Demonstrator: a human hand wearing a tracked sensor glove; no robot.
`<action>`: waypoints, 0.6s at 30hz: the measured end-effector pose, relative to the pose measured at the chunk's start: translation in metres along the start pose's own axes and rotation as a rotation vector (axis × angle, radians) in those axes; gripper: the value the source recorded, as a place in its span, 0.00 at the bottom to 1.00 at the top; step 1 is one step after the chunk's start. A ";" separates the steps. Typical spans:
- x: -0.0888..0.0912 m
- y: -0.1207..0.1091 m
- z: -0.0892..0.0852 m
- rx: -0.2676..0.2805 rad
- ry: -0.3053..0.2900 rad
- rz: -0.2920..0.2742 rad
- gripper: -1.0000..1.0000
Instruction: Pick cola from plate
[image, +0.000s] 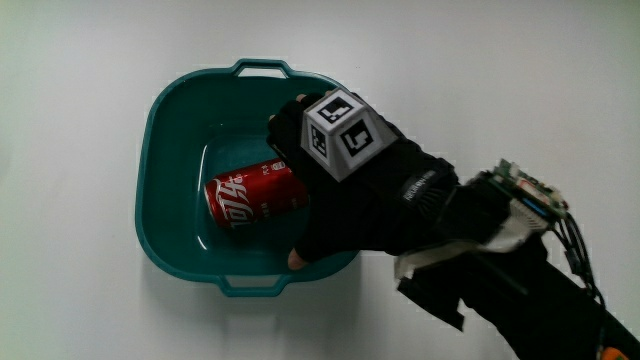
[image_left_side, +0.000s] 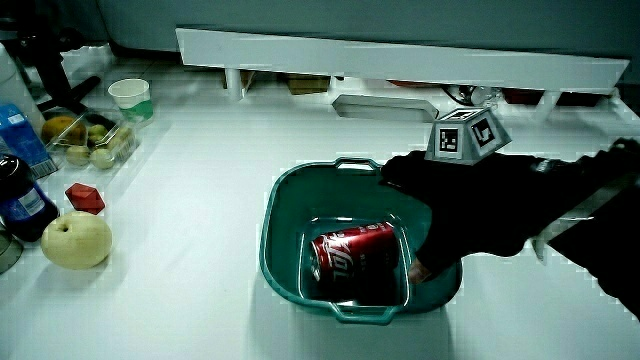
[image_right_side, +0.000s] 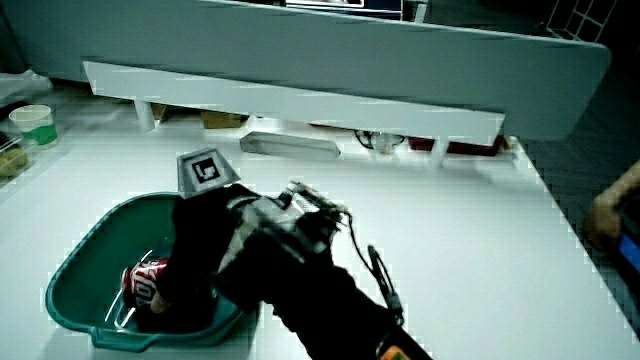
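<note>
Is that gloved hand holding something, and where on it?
The hand grips the cola can around one end, in the teal tub.

Cola can (image: 256, 198): glossy metal, red printed skin, smooth. Basin (image: 165, 120): teal plastic, smooth, sheen on floor and rim. Hand (image: 365, 205): black cloth glove, matt; cube (image: 341, 133) on its back matt, printed pattern. Table (image: 70, 150): white, smooth, faintly reflective

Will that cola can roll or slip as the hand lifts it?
The cola can lies on its side in the teal basin, so it probably rolls if nudged. Its smooth metal may slip. The hand closes around one end, so it may tilt.
</note>
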 end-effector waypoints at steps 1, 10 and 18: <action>-0.002 0.001 0.002 0.040 -0.007 -0.015 0.50; -0.017 0.034 -0.012 -0.056 -0.009 0.020 0.50; -0.026 0.053 -0.018 -0.072 -0.015 0.021 0.50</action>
